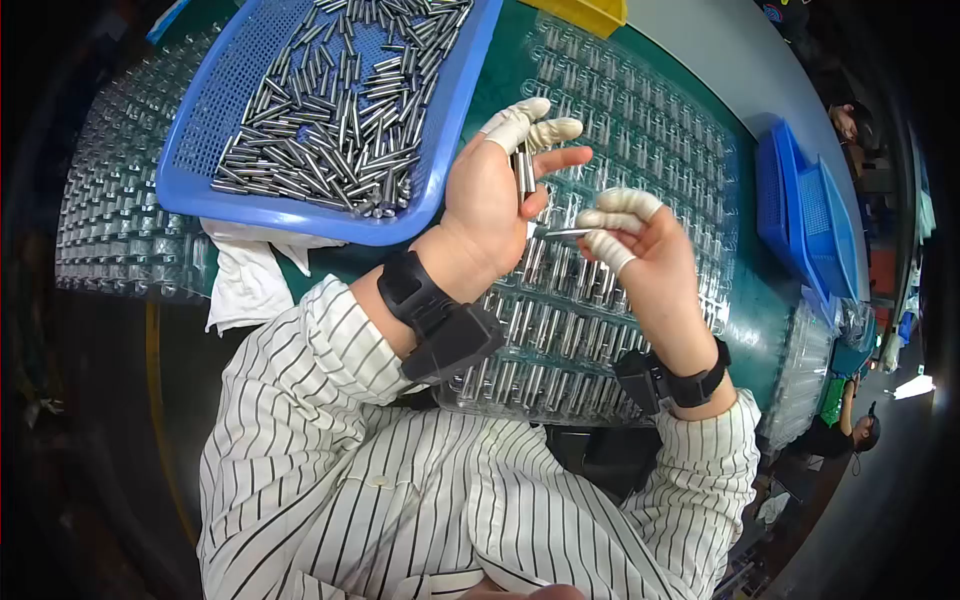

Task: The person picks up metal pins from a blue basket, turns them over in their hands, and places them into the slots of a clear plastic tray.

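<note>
My left hand (478, 200), with white finger cots on some fingers, is curled around a few shiny metal pins (525, 172). Between its white-covered fingertips my right hand (655, 260) pinches a single metal pin (566, 233), which points toward the left hand. Both hands are above a clear plastic tray (590, 412) with rows of slots. Metal pins (540, 383) lie side by side in its nearer rows; how full the far rows are is hard to make out. At the upper left, a blue plastic basket (300, 229) holds a heap of loose metal pins (340, 130).
More clear trays (125, 200) are stacked at the far left. A white cloth (250, 285) hangs from the green table edge below the basket. A yellow bin (585, 12) stands at the back, blue baskets (800, 215) on the right. Other people are beyond the table at right.
</note>
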